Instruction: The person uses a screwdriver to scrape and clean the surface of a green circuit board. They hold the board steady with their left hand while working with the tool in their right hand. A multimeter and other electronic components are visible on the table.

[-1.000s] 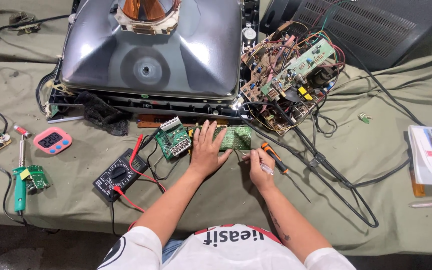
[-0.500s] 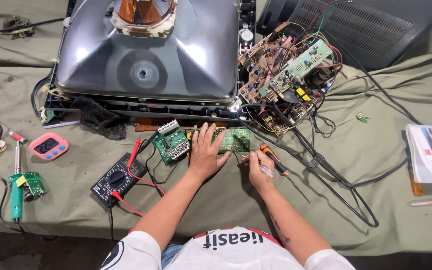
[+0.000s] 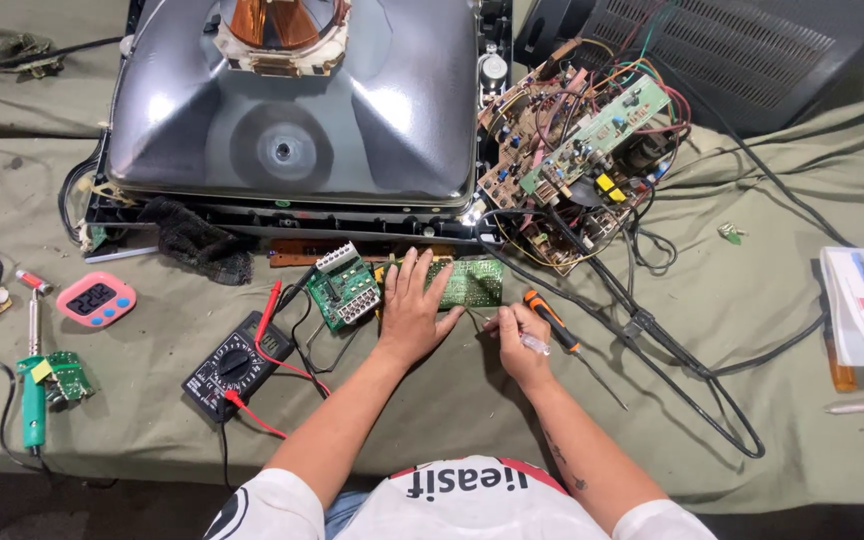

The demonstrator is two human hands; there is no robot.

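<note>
Step in hand: you look to be working on the green circuit board (image 3: 467,283), steadying it with one hand while the other brings a slim tool to its near edge (a judgement from how your hands sit).
Board: it lies flat on the table (image 3: 772,330), just in front of the big grey picture tube (image 3: 292,110) and just right of a smaller green board with white connectors (image 3: 344,291).
Left hand: your left hand (image 3: 412,315) rests palm down with fingers spread, the fingertips on the left part of the board; this grip is open and flat, pressing rather than clasping.
Right hand: your right hand (image 3: 520,342) is curled closed around a thin clear-handled tool (image 3: 532,343), its tip pointing toward the board's lower edge; whether the tip touches the board is too small to tell.
Nearby: an orange-and-black screwdriver (image 3: 550,320) lies just beside your right hand, and a black multimeter (image 3: 237,365) with red leads sits well to the left of your left hand.
Further off: a tangled brown board with coloured wires (image 3: 577,150) leans at the tube's right, and a pink timer (image 3: 95,298) sits at the far left.
Next move calls for: keep the flat hand firm so the board cannot slide, and bring the tool tip in slowly and precisely.
</note>
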